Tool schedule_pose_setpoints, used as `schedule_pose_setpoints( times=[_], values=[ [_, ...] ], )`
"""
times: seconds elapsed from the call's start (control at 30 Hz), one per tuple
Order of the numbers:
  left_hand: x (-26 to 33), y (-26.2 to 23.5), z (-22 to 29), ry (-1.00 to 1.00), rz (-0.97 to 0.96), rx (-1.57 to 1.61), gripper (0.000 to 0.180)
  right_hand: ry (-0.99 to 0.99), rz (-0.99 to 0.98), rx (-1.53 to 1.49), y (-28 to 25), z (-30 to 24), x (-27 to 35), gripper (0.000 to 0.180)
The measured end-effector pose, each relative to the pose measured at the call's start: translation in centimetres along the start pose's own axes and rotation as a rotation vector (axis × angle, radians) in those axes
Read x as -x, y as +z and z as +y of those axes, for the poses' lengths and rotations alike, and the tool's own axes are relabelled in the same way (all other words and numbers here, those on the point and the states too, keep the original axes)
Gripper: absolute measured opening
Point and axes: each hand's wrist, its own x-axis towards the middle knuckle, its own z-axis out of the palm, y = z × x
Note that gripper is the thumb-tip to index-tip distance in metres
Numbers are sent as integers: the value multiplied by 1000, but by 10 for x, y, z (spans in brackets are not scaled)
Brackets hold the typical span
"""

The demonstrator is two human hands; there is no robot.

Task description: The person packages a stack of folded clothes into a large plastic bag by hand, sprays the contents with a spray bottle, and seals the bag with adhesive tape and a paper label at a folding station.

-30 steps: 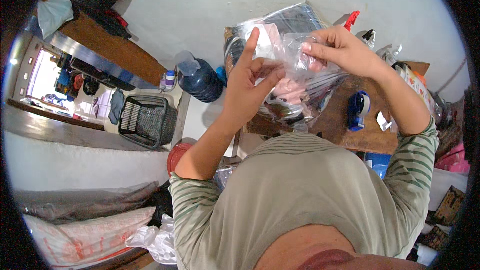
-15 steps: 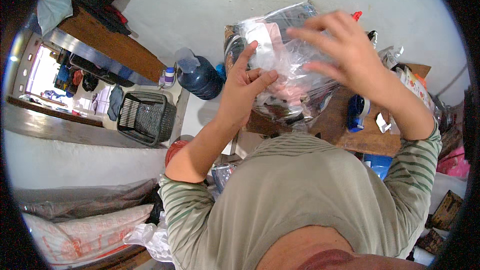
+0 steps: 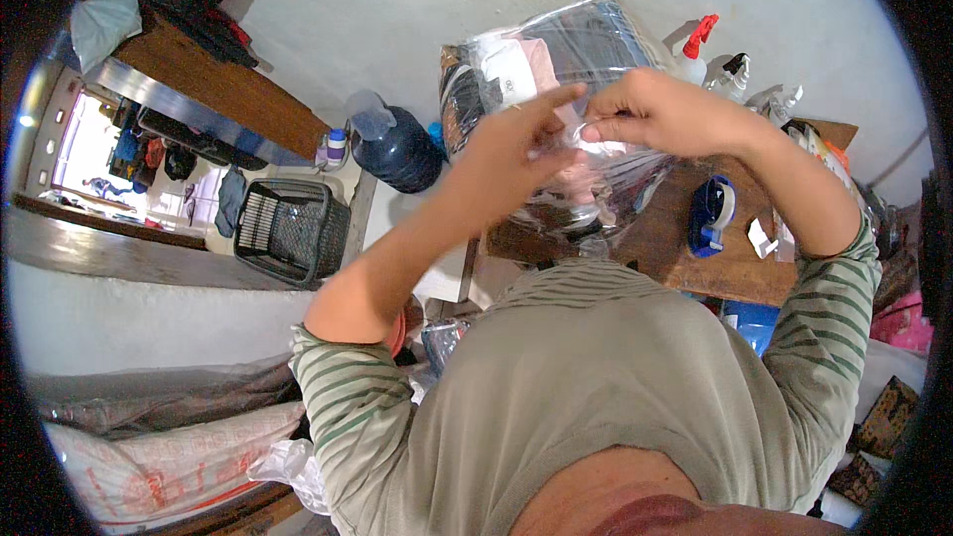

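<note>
A clear plastic bag (image 3: 650,174) bulges on the brown table in front of me. Through it show folded garments: a dark blue one (image 3: 586,35), pale pink cloth and a white card (image 3: 508,69). My right hand (image 3: 665,114) is closed, thumb and fingers pinching a gathered bit of the clear plastic above the bag's middle. Beside it, over the bag's left part, my left hand (image 3: 521,154) is smeared by motion, its index finger stretched out and its thumb apart. Nothing shows in its fingers. A blue tape dispenser (image 3: 709,218) stands right of the bag.
Behind the table's right side are a red-topped spray bottle (image 3: 695,55) and other bottles. White paper scraps (image 3: 762,240) lie on the tabletop (image 3: 740,283). To the left are a big blue water jug (image 3: 402,154), a dark plastic basket (image 3: 288,228) and a wooden shelf (image 3: 223,84).
My right hand has come down and left, from spread fingers to a pinch on the plastic. My left hand has swung inward and up off the white card, toward the right hand.
</note>
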Motion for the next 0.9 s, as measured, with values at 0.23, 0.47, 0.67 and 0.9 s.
schedule_pose_setpoints(
  times=[0.23,0.47,0.67,0.9],
  values=[
    [-17,2,-41,-401,-200,757,42,-364,455,324,15,14,5,32],
    [-16,7,-24,-120,-168,474,37,-240,213,509,31,5,12,24],
    [-2,12,-28,123,-171,-547,37,-160,134,200,15,21,5,21],
    [-13,-13,-23,75,-440,-480,32,99,52,-211,-41,37,43,26]
  ],
)
